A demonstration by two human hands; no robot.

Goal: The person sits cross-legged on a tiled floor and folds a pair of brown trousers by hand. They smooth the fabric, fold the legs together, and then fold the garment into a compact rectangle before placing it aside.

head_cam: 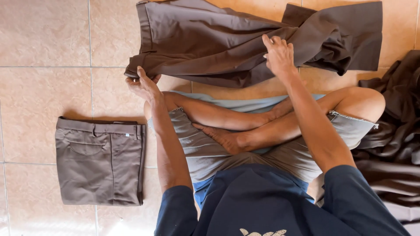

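- The left hand [142, 85] has its fingers curled around the waistband corner of the brown trousers [210, 39], pinching the cloth at its near left edge.
- The right hand [278, 54] presses down on the trousers near their middle, fingers bent and gripping a fold of the fabric.
- The trousers lie spread and rumpled on the tiled floor [39, 39] just beyond the person's crossed legs [245, 126], waistband to the left, the legs of the garment bunched to the right.
- The person sits cross-legged on the floor in grey shorts [197, 148] and a dark blue shirt [262, 201], both arms stretched forward.
- A folded pair [100, 161] of matching brown trousers lies flat on the floor to the left, well apart from the hands.
- A dark brown heap of clothes [393, 144] sits on the floor at the right, against the person's knee.
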